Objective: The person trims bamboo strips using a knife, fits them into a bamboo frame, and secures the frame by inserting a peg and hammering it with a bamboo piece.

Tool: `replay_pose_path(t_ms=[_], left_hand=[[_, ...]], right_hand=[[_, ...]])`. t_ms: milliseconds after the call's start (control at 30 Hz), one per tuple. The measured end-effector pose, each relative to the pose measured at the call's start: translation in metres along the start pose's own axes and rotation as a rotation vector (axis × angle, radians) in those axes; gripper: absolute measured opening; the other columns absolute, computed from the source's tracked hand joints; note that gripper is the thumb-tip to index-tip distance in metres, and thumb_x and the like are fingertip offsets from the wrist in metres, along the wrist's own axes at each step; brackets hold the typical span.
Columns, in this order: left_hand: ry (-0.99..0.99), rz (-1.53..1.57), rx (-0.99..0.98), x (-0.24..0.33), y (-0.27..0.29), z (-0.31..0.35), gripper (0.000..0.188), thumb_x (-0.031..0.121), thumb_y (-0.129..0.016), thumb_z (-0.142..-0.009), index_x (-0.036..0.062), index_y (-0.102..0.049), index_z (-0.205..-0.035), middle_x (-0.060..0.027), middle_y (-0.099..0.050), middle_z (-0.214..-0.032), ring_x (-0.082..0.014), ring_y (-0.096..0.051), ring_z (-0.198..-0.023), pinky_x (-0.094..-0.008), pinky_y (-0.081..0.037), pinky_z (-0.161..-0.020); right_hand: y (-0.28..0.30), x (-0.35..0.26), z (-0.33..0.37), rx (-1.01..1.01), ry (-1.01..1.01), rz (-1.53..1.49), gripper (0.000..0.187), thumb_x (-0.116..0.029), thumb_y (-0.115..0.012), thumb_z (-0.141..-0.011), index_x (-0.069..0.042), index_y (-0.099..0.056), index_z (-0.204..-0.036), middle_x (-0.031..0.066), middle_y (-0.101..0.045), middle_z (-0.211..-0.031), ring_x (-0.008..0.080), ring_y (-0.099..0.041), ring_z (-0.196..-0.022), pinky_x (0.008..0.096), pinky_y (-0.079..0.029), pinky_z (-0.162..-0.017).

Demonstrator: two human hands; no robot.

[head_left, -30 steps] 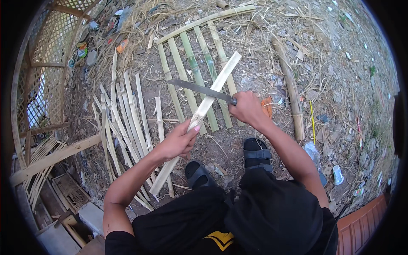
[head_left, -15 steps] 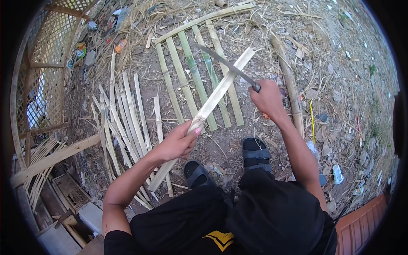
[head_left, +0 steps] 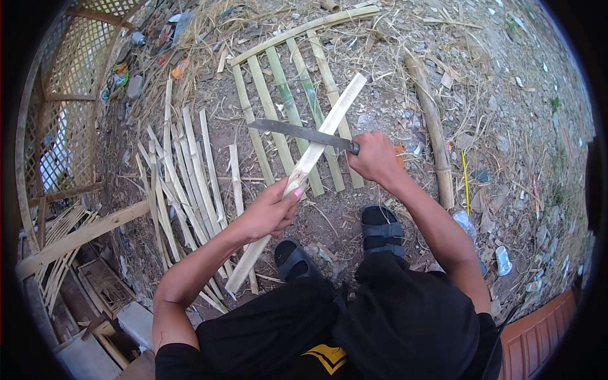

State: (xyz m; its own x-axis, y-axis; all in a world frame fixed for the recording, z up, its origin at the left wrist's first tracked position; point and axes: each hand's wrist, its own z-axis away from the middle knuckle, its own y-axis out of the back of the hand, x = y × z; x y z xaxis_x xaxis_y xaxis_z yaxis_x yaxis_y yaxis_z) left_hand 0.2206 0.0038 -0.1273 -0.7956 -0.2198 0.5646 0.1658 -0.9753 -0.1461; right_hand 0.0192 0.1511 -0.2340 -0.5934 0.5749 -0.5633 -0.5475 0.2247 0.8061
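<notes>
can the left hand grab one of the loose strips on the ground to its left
Probably not without letting go: the left hand is closed around a pale strip, with the knife in the right hand lying across it. The loose strips themselves lie mostly uncovered, close by.

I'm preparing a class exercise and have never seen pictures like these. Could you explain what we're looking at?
There is no machine: a person works barehanded. The view comes from a fisheye camera worn on the head, looking down, so straight edges bend near the rim. The left hand holds a pale strip; the right hand grips a long knife, its blade crossing over the strip. On the littered ground lie loose strips at left, a slatted frame ahead and a pole at right.
</notes>
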Motion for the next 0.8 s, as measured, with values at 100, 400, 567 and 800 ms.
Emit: replay_pose_path(t_ms=[100, 400, 567, 800], left_hand=[[0.001, 0.068, -0.03, -0.009, -0.001, 0.015, 0.023, 0.032, -0.039, -0.107, 0.0112, -0.041, -0.117, 0.0052, -0.03, -0.062, -0.0041, -0.025, -0.041, -0.0233, -0.02, -0.038], [-0.063, -0.002, 0.067, -0.017, 0.026, 0.017, 0.024, 0.032, -0.044, -0.106, 0.0094, -0.043, -0.115, 0.0057, -0.033, -0.064, -0.0039, -0.027, -0.044, -0.0229, -0.022, -0.04], [-0.055, -0.035, 0.063, -0.004, 0.017, 0.018, 0.023, 0.031, -0.045, -0.106, 0.0095, -0.045, -0.115, 0.0055, -0.035, -0.064, -0.0036, -0.03, -0.046, -0.0227, -0.024, -0.04], [0.016, 0.092, 0.076, -0.015, 0.018, 0.021, 0.021, 0.034, -0.042, -0.106, 0.0127, -0.041, -0.106, 0.0061, -0.028, -0.061, -0.004, -0.024, -0.041, -0.0229, -0.019, -0.038]], right_hand=[[0.027, 0.064, -0.029, 0.121, -0.383, -0.008, 0.03, -0.021, -0.059, -0.079, 0.009, -0.066, -0.078, 0.0312, -0.065, -0.074, 0.046, -0.067, -0.074, 0.0527, -0.054, -0.074], [0.058, 0.02, -0.004, 0.169, -0.282, -0.155, 0.025, -0.019, -0.057, -0.079, 0.003, -0.067, -0.071, 0.0267, -0.061, -0.065, 0.0437, -0.064, -0.065, 0.0506, -0.05, -0.067], [0.019, -0.011, -0.01, 0.009, -0.078, -0.115, 0.025, -0.02, -0.059, -0.077, 0.002, -0.067, -0.07, 0.0272, -0.062, -0.064, 0.0453, -0.064, -0.065, 0.0517, -0.053, -0.068], [-0.001, 0.038, -0.043, 0.072, -0.053, 0.049, 0.023, -0.02, -0.063, -0.071, 0.002, -0.068, -0.072, 0.0266, -0.065, -0.068, 0.0447, -0.066, -0.07, 0.0503, -0.056, -0.07]])
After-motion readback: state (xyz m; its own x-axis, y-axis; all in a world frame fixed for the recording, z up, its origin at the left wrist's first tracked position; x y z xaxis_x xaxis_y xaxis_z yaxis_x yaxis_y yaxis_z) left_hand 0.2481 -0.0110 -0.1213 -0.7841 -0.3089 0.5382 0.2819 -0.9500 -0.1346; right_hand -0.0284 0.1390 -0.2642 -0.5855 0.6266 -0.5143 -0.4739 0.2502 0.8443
